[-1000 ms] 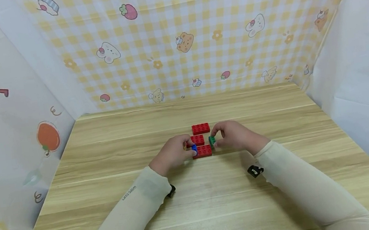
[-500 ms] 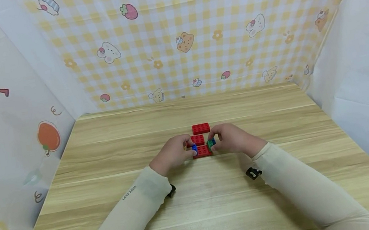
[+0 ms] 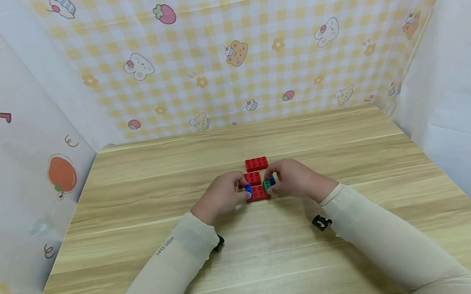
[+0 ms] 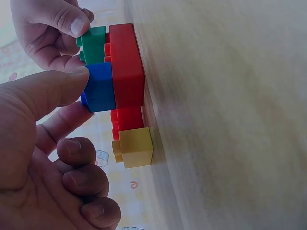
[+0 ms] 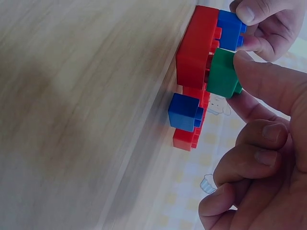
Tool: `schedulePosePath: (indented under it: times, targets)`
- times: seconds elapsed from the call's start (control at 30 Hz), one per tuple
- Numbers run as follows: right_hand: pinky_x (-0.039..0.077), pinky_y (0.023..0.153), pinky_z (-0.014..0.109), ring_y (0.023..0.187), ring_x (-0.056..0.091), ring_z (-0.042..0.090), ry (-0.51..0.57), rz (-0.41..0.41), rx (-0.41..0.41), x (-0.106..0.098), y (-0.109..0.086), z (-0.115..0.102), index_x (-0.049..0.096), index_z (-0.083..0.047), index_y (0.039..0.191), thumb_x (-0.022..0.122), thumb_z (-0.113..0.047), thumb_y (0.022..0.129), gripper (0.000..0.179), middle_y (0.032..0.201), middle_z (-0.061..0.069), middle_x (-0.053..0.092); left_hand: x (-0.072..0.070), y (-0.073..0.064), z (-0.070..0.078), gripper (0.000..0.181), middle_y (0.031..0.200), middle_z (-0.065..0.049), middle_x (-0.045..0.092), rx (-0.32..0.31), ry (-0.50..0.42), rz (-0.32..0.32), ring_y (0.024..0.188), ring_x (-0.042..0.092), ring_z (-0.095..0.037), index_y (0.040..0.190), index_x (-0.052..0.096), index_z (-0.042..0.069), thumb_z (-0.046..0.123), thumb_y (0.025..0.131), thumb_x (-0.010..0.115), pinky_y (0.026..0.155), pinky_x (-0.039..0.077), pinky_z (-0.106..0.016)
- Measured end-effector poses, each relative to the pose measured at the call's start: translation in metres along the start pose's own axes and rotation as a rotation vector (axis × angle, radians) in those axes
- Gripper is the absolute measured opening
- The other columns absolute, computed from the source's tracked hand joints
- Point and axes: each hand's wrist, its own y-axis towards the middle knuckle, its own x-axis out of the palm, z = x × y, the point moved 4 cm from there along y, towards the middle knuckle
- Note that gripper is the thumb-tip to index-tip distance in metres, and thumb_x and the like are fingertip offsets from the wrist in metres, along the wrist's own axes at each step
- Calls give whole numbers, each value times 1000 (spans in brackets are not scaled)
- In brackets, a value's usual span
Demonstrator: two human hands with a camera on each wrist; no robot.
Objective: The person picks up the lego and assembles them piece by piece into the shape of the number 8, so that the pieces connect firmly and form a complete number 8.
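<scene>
A red toy brick (image 3: 258, 193) lies nearest the person in a group on the wooden table. Thumb and finger of my left hand (image 3: 222, 192) pinch a small blue brick (image 4: 100, 86) sitting on this red brick's left end. My right hand (image 3: 295, 177) pinches a small green brick (image 5: 222, 73) over the right end. The green brick's underside is right at the studs, some of which show beside it in the right wrist view. Behind the front brick, a second red brick (image 3: 253, 179) is partly covered by the left fingers in the head view.
A third red brick (image 3: 256, 164) lies farther back. Another small blue brick (image 5: 183, 111) stands on the table by the right fingers, and a yellow brick (image 4: 136, 147) by the left ones. A checked cloth (image 3: 217, 80) hangs behind the table (image 3: 261, 272).
My right hand has moved left and slightly toward the person, bringing the green brick from beside the front red brick to over its right end. My left hand has stayed in place.
</scene>
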Motion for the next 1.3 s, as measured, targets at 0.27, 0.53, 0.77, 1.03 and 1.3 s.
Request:
schedulePosePath:
  times: [0.27,0.53,0.77,1.03,1.3]
  targets:
    - [40,59,30,64,48,15,-9,7,0,2,0,-2,73,-9,112,84,-17,91,26,70,1,53,0,1,0,12,87,-4,60,9,14,7,75,52,-20,101,67,16,19,97,78,67,44,-34]
    - [41,59,30,64,49,16,0,4,9,3,2,-1,72,-10,111,84,-17,91,24,71,1,54,-1,1,0,12,89,-4,60,3,10,4,75,52,-21,101,67,16,19,97,78,68,44,-34]
    - [42,59,31,65,50,16,18,-4,18,5,2,1,72,-10,110,84,-17,91,22,72,2,56,0,2,0,14,88,-4,59,-2,12,5,75,51,-21,101,66,16,19,97,78,68,43,-34]
    - [42,59,31,65,50,17,29,-7,12,5,2,2,71,-10,110,83,-16,92,23,74,3,56,0,2,-2,14,87,-4,60,-4,8,4,74,51,-20,101,66,17,20,97,79,67,43,-34]
    - [43,59,31,65,50,16,43,-9,10,7,1,3,70,-10,110,83,-15,91,24,74,5,57,1,1,-2,14,88,-4,60,-1,12,6,75,51,-20,101,66,17,20,97,79,67,43,-34]
